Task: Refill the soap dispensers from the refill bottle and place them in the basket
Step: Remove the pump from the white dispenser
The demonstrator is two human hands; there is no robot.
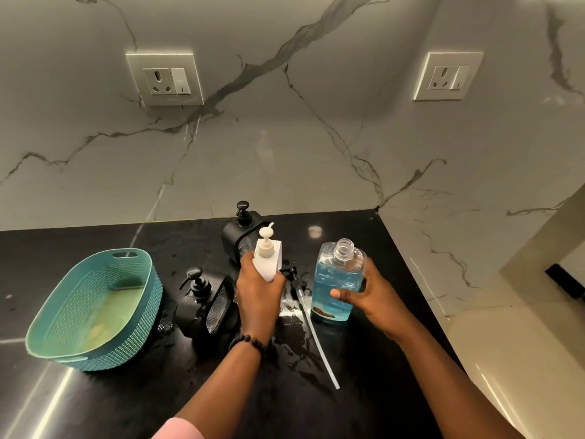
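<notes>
My left hand [258, 289] grips a white soap dispenser [269, 258] with its cream pump fitted, held upright above the black counter. My right hand [367, 291] holds the clear refill bottle [337, 280], uncapped and about three-quarters full of blue liquid, standing on the counter. A loose black pump with a long clear tube [311, 324] lies on the counter between my hands. Two black dispensers with pumps stand nearby: one [205, 307] left of my left wrist, one [242, 234] behind the white dispenser. The teal basket [63, 315] sits at the left with no dispenser in it.
The black counter [95, 400] is wet with splashes around the tube. It ends at a marble wall with two sockets [166, 79] [448, 76] behind, and its right edge drops off beside the refill bottle.
</notes>
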